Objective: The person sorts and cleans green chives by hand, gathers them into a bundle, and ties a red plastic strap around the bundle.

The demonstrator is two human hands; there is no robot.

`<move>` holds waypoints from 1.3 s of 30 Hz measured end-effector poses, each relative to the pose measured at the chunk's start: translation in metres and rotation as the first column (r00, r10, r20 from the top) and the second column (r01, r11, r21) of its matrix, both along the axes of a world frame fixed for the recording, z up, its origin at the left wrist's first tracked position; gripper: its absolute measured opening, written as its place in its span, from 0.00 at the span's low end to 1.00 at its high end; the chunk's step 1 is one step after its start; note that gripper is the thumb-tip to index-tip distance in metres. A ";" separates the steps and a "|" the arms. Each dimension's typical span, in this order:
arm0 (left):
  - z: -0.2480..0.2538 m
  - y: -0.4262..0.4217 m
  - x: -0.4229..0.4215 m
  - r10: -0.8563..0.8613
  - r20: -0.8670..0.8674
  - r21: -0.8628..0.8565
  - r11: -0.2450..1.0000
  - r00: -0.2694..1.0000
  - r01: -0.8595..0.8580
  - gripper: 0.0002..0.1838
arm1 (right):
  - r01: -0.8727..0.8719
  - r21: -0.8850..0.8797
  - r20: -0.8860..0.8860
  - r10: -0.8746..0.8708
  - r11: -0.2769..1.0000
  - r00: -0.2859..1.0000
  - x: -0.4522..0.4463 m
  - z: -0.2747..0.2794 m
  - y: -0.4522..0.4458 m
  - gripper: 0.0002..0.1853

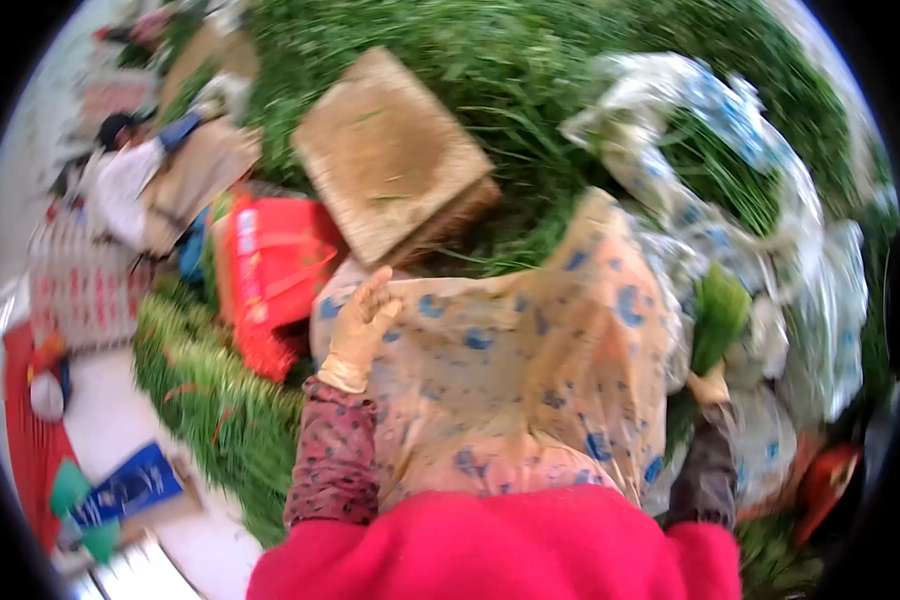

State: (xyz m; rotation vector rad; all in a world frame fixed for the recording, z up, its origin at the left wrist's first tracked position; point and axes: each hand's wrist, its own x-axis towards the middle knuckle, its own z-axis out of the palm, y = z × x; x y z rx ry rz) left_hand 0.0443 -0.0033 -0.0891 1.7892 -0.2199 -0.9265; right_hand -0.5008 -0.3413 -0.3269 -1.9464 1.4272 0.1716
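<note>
In a light glove, my left hand (362, 330) is raised at the left side of the patterned apron (490, 370) over my lap. Its fingers look a little bent and apart, and nothing shows in them. My right hand (710, 386) is low on the right, closed around the lower end of a bunch of long green leaves (718, 318), which points upward. Just beyond this bunch lies a clear plastic bag (660, 90) with blue print, holding more long green leaves (730, 170).
A loose green heap (420, 30) fills the back. A worn wooden board (390, 150) stands before me, beside a red bag (285, 250). Tied green bunches (210, 410) are stacked at left. Another person (135, 180) sits farther left; a blue box (130, 485) is below.
</note>
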 end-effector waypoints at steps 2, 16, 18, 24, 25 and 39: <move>0.023 0.013 0.014 0.243 0.167 -0.077 0.969 0.956 -0.233 0.28 | 0.198 0.321 -0.251 -0.119 0.926 0.961 0.029 0.084 -0.011 0.58; -0.067 0.090 -0.050 0.436 -0.507 -0.113 0.822 0.744 -0.559 0.27 | -0.031 0.115 -0.417 0.077 0.993 0.906 0.039 0.150 -0.049 0.16; -0.087 0.112 -0.047 0.360 -0.068 0.049 0.933 0.930 -0.357 0.22 | 0.069 0.204 -0.565 0.060 0.977 0.823 0.128 0.213 -0.030 0.15; -0.065 0.149 -0.016 0.880 0.085 -0.009 0.470 0.467 -0.883 0.12 | -0.184 -0.138 0.084 0.197 0.973 0.977 0.235 0.237 -0.024 0.19; -0.060 0.159 -0.012 0.879 0.213 -0.100 0.454 0.427 -0.885 0.11 | -0.168 -0.125 0.303 0.199 0.978 0.932 0.260 0.247 -0.011 0.19; -0.061 0.274 0.077 0.445 0.661 0.554 0.253 0.604 -0.793 0.21 | -0.546 -0.687 0.301 0.871 0.480 0.388 0.375 0.281 0.109 0.13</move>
